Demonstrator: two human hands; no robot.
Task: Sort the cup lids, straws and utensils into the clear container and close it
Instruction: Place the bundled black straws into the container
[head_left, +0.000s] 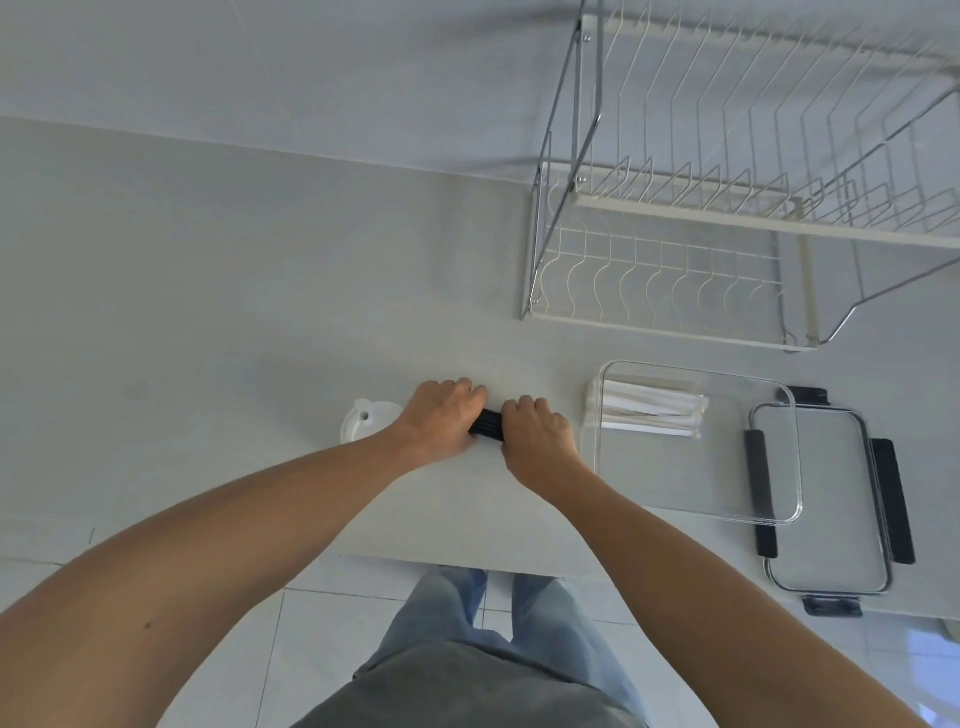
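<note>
Both hands are down on the white bench, left hand and right hand closed around a black bundle between them. White cup lids sit just left of the left wrist. To the right, wrapped straws lie in the clear container; its lid rests beside it, a wire dish rack behind.

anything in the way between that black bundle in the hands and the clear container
Nothing visible. The black bundle, gripped by the left hand and right hand, has only bare counter between it and the open clear container; wrapped straws fill only its far end.
</note>
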